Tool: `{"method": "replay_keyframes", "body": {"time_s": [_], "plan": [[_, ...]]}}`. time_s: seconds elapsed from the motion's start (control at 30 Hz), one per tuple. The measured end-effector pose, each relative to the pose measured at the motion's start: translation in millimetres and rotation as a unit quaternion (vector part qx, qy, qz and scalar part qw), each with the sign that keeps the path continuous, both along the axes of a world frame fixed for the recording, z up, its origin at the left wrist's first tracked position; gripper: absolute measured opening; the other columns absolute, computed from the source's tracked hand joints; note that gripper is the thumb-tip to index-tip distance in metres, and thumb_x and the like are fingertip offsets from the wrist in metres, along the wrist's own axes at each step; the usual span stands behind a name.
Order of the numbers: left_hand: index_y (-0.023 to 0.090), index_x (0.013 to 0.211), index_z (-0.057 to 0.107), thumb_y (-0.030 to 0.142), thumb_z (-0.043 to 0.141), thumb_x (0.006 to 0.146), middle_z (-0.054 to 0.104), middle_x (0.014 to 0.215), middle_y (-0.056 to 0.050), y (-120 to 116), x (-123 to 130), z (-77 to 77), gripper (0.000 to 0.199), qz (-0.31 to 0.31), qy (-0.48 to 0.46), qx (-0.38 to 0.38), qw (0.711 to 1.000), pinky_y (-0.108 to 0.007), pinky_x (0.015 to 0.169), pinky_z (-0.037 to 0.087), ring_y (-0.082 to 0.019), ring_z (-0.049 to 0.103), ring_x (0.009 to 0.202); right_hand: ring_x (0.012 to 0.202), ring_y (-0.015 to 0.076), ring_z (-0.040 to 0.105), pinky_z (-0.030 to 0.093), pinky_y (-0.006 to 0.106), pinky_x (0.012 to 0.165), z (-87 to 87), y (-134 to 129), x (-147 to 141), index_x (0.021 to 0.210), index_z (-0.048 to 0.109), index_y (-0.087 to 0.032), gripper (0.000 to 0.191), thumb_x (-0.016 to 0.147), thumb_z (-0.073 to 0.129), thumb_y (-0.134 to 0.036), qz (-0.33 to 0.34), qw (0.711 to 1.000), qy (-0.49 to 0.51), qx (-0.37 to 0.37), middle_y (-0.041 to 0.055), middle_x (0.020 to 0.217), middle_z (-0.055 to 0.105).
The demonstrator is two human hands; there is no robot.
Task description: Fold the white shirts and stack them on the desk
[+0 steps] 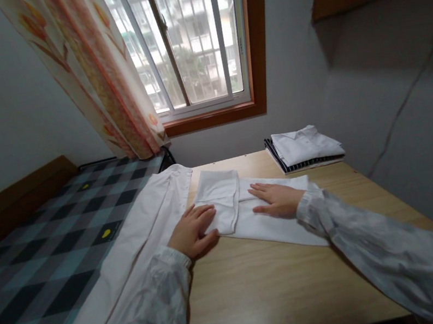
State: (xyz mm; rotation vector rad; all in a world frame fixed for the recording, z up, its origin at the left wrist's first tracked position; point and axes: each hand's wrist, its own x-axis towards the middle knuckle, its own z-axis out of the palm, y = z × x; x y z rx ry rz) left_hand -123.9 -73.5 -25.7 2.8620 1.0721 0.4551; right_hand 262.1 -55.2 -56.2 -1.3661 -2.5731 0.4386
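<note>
A white garment [286, 230] lies partly folded across the middle of the table, its left end doubled over into a flat panel. My left hand [195, 232] rests at the lower left edge of that folded panel, fingers stretched out and apart. On the right, my right hand [276, 199] lies flat on the single spread part of the cloth, fingers pointing left toward the fold. Neither hand grips anything. Under my left forearm, a second white garment [145, 234] stretches lengthwise along the table's left side; my sleeve covers part of it.
A stack of folded clothes, a white shirt [305, 144] over a dark striped piece [275, 155], sits at the table's [240, 302] back right corner. To the left is a bed with a checked sheet [65, 226]. A curtain [102, 76] hangs by the window.
</note>
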Motion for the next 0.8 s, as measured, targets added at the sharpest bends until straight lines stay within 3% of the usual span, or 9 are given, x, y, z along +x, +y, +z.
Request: {"method": "replay_keyframes", "body": {"time_s": [0.07,0.1,0.2,0.27,0.5,0.57,0.67,0.73,0.8], "plan": [[0.024,0.155,0.062,0.058,0.075,0.093,0.061,0.162,-0.015,-3.6,6.2,4.1,0.071,-0.057,-0.008,0.000,0.998,-0.059,0.132,0.038,-0.035,0.060,0.147,0.167,0.0353,0.034,0.024,0.053,0.138,-0.8,-17.5,25.3,0.174,0.041,-0.020,0.097,0.104,0.035,-0.087,-0.004,1.000,0.006,0.018,0.0136,0.180,0.034],[0.025,0.154,0.063,0.056,0.074,0.096,0.063,0.160,-0.015,-4.3,9.3,4.3,0.067,-0.073,-0.013,0.005,0.997,-0.057,0.130,0.041,-0.035,0.062,0.146,0.166,0.0357,0.035,0.024,0.055,0.138,-1.8,-26.5,37.9,0.174,0.042,-0.021,0.095,0.104,0.037,-0.085,-0.012,0.999,0.004,0.031,0.0133,0.179,0.036],[0.026,0.145,0.069,0.035,0.055,0.110,0.072,0.150,-0.011,-1.9,14.8,-0.6,0.039,-0.087,-0.035,0.029,0.995,-0.049,0.124,0.051,-0.027,0.067,0.140,0.167,0.0355,0.033,0.023,0.059,0.137,-7.5,-51.4,70.4,0.173,0.043,-0.025,0.085,0.107,0.042,-0.079,-0.037,0.997,-0.001,0.072,0.0113,0.179,0.036],[0.024,0.143,0.069,0.027,0.047,0.113,0.075,0.145,-0.009,1.0,13.5,-5.2,0.038,-0.093,-0.044,0.049,0.994,-0.045,0.122,0.054,-0.024,0.070,0.136,0.167,0.0352,0.033,0.024,0.061,0.137,-12.9,-63.3,85.2,0.174,0.041,-0.026,0.082,0.108,0.042,-0.075,-0.057,0.995,-0.004,0.084,0.0113,0.179,0.036],[0.024,0.136,0.072,0.028,0.052,0.109,0.078,0.140,-0.010,-7.2,-0.5,-5.5,0.034,-0.145,-0.045,0.068,0.986,-0.043,0.114,0.060,-0.026,0.073,0.132,0.168,0.0349,0.029,0.021,0.063,0.137,-24.8,-64.4,96.0,0.175,0.037,-0.029,0.077,0.110,0.041,-0.071,-0.072,0.994,-0.001,0.079,0.0094,0.181,0.032],[0.026,0.131,0.075,0.034,0.053,0.109,0.080,0.135,-0.009,-10.3,-0.6,3.0,0.032,-0.115,-0.056,0.042,0.991,-0.042,0.110,0.061,-0.026,0.076,0.124,0.168,0.0352,0.030,0.022,0.063,0.137,-25.4,-58.6,95.5,0.175,0.038,-0.030,0.077,0.110,0.042,-0.071,-0.064,0.995,0.004,0.074,0.0094,0.181,0.033],[0.027,0.125,0.076,0.043,0.049,0.112,0.080,0.132,-0.008,-2.0,5.8,21.5,0.034,-0.003,-0.114,0.010,0.993,-0.039,0.107,0.061,-0.025,0.077,0.119,0.168,0.0351,0.029,0.023,0.062,0.137,-27.7,-50.5,96.5,0.175,0.038,-0.030,0.078,0.109,0.043,-0.071,-0.051,0.996,0.011,0.074,0.0093,0.181,0.033],[0.025,0.127,0.074,0.047,0.047,0.113,0.077,0.138,-0.009,14.0,15.4,32.2,0.038,0.067,-0.147,0.023,0.987,-0.041,0.112,0.058,-0.025,0.074,0.126,0.168,0.0347,0.029,0.022,0.062,0.137,-30.1,-45.9,97.5,0.175,0.037,-0.031,0.078,0.109,0.044,-0.072,-0.042,0.996,0.014,0.082,0.0091,0.181,0.033],[0.021,0.136,0.070,0.051,0.048,0.111,0.068,0.153,-0.013,34.1,28.8,35.4,0.045,0.086,-0.126,0.042,0.987,-0.046,0.122,0.051,-0.028,0.066,0.140,0.168,0.0344,0.029,0.022,0.062,0.137,-32.0,-42.1,98.1,0.175,0.037,-0.031,0.078,0.109,0.044,-0.072,-0.035,0.995,0.017,0.090,0.0091,0.181,0.034]]}}
